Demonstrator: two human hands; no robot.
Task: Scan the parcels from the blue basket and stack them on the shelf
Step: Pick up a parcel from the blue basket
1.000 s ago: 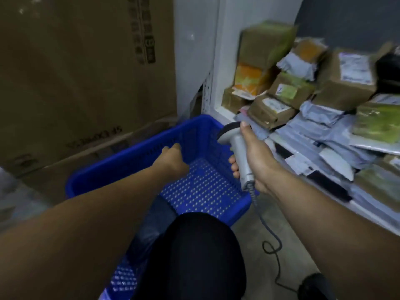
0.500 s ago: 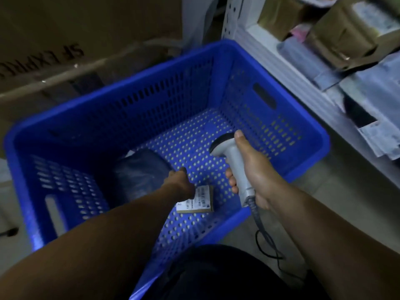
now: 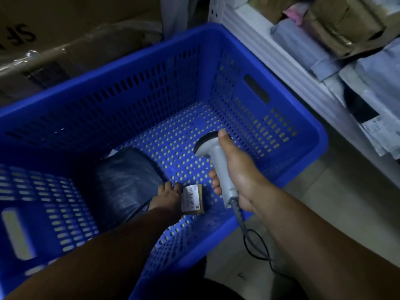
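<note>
Most of the perforated floor of the blue basket (image 3: 249,61) lies bare at the far and right-hand side, open from above. The near-left corner is blocked by a dark plastic-wrapped parcel (image 3: 123,180), with a small labelled cardboard parcel (image 3: 193,199) just beside it, touched by the left hand (image 3: 167,197). The right hand (image 3: 240,176), wrapped around a grey barcode scanner (image 3: 214,161), hangs over the basket's near wall. To the right, the white shelf (image 3: 270,53) is crowded with parcels, and a large cardboard box (image 3: 71,37) closes off the far side.
</note>
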